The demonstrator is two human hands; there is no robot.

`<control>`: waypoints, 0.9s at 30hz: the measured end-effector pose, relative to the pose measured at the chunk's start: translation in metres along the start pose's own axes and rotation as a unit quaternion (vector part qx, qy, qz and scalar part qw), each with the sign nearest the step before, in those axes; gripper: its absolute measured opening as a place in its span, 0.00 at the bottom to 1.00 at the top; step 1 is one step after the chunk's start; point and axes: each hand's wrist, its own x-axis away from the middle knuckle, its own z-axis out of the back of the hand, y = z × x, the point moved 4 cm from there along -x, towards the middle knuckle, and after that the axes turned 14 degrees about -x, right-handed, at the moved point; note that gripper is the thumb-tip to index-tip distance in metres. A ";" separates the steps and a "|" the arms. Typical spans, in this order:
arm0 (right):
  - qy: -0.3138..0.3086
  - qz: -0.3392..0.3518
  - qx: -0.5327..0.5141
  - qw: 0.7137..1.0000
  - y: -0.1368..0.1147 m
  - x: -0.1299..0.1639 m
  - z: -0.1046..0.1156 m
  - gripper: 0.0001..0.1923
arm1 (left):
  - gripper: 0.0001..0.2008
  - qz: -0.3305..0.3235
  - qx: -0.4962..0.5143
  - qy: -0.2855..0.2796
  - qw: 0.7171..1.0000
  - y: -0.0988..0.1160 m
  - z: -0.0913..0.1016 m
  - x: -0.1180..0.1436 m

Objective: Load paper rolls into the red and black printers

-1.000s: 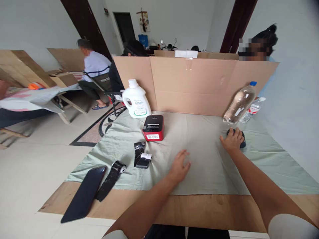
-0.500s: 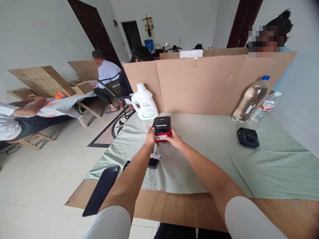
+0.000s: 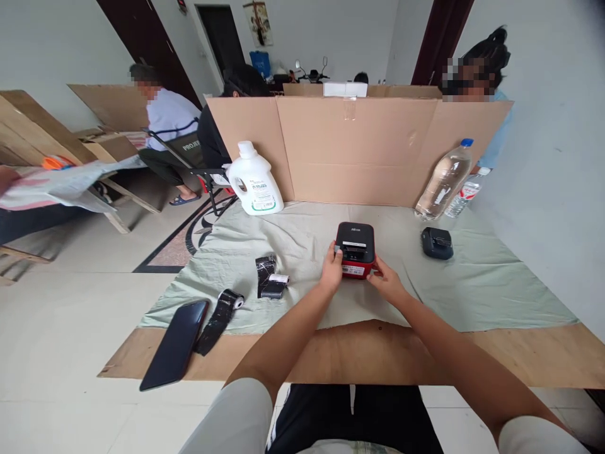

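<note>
A small black-and-red label printer (image 3: 357,243) rests on the green cloth, a white strip across its top and a white label on its red front. My left hand (image 3: 332,265) grips its left side, fingers closed against the edge. On the opposite side, my right hand (image 3: 385,279) holds the front right corner with thumb and fingers. Left of the printer lies a small roll with black film (image 3: 273,287) partly unwound. Nearer the front edge is a second roll with a black strip (image 3: 220,321), beside a dark tablet or large phone (image 3: 174,345).
A white detergent jug (image 3: 258,180) stands at the back left, before a cardboard screen (image 3: 350,151). Back right are a large clear bottle (image 3: 444,180), a smaller water bottle (image 3: 467,194) and a black boxy device (image 3: 437,243). Other people sit beyond the table.
Both hands have moved the printer to the right and slightly nearer, away from the detergent jug. The black rolls my left arm covered now show. The camera view has also shifted.
</note>
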 end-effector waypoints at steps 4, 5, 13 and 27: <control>0.031 0.014 0.035 0.999 0.003 0.058 0.012 0.36 | 0.27 0.020 -0.026 -0.005 0.999 -0.005 -0.008 0.058; 0.041 0.016 0.045 0.998 0.002 0.071 0.012 0.36 | 0.28 0.027 -0.029 -0.007 0.999 -0.004 -0.007 0.071; 0.051 0.035 0.089 0.994 -0.014 0.103 0.012 0.31 | 0.28 0.014 -0.042 -0.009 0.999 0.004 -0.004 0.112; 0.150 0.378 0.271 0.872 -0.039 0.077 -0.023 0.12 | 0.30 -0.156 -0.080 -0.187 0.966 0.018 0.020 0.046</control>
